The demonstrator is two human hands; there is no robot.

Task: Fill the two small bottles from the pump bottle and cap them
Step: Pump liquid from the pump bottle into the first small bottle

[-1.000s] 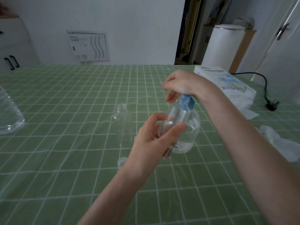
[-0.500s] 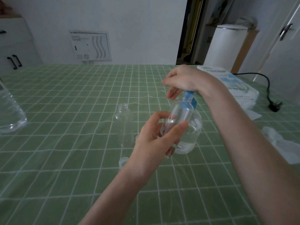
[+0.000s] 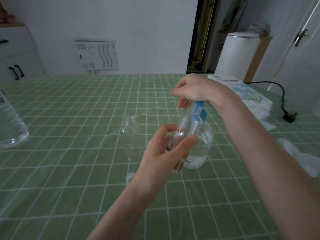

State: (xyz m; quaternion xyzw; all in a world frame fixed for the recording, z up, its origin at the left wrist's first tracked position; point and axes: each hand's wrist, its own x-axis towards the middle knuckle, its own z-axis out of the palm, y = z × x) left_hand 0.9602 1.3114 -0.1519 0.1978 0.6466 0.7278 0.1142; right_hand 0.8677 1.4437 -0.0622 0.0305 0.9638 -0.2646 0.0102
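Observation:
My left hand (image 3: 166,153) grips a small clear bottle (image 3: 187,127), tilted with its mouth up under the blue pump head (image 3: 199,110). A little clear liquid sits inside it. Behind it stands the round clear pump bottle (image 3: 202,146), part full. My right hand (image 3: 194,90) rests on top of the pump head, fingers curled down over it. A second small clear bottle (image 3: 132,137) stands upright and uncapped to the left, empty as far as I can tell. A small clear cap (image 3: 129,177) lies on the cloth near my left wrist.
A green checked cloth (image 3: 69,170) covers the table. A large clear water bottle (image 3: 10,125) stands at the left edge. At the right are a tissue pack (image 3: 245,94), a black cable with plug (image 3: 289,115) and crumpled white tissue (image 3: 301,153).
The pump head has risen from its pressed-down position, and my right hand has lifted with it. My left hand keeps the small bottle at the spout.

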